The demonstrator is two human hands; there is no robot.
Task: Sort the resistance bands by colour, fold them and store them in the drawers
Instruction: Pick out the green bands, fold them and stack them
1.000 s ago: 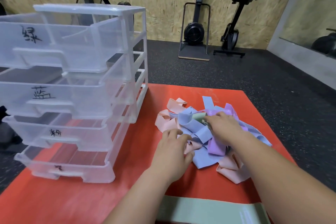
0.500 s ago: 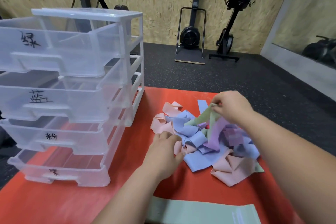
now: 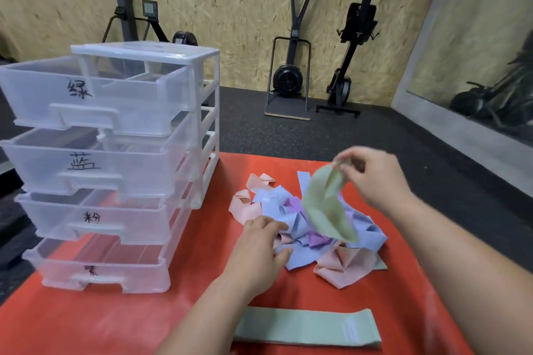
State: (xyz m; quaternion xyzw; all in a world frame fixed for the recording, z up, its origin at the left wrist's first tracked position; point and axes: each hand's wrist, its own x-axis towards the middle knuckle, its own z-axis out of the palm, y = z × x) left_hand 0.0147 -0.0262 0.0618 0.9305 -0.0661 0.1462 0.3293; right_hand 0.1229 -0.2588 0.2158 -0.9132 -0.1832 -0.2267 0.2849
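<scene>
Since half a second ago: green resistance band raised clear of the heap, no longer threaded among the others; right hand higher and farther from the body. Right hand: pinches the band's top end between thumb and fingertips; the band hangs as a loose loop, its lower end just above the heap. Left hand: unmoved, resting on the near-left edge of the heap with fingers bent over a blue band; whether it grips or only presses cannot be told. Heap of resistance bands: blue, pink and purple, tangled, on the red mat. Second green band: flat, near edge of the mat, apart from the heap. Clear plastic drawer unit: left on the mat, four drawers pulled part-way out, each hand-labelled with one character.
</scene>
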